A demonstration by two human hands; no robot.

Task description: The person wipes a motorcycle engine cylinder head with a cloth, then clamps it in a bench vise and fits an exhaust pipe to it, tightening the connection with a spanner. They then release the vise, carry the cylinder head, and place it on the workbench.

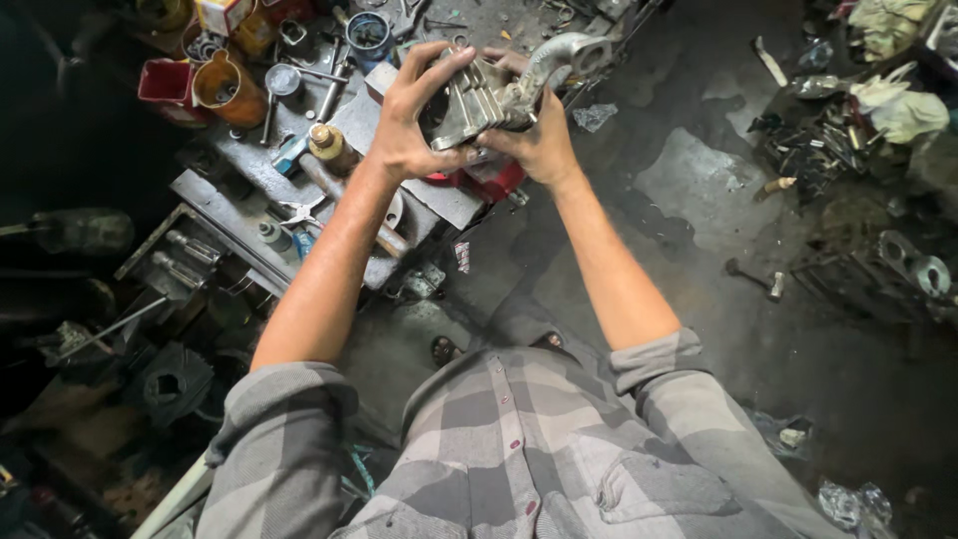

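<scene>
Both my hands hold a grey metal engine part (489, 95) with cooling fins and a curved pipe flange (569, 52) up in front of me. My left hand (414, 115) grips its left side, fingers spread over the top. My right hand (539, 140) cups it from below and the right. The part is held above a cluttered metal workbench (349, 130) and a red object (494, 182) under my hands.
On the workbench lie wrenches (329, 85), an orange funnel cup (228, 88), a red tub (165, 80), a small bottle (327, 145) and a hammer (384, 235). A dark oily floor (699, 190) spreads to the right, with scrap parts (848, 130) and a bolt (753, 277).
</scene>
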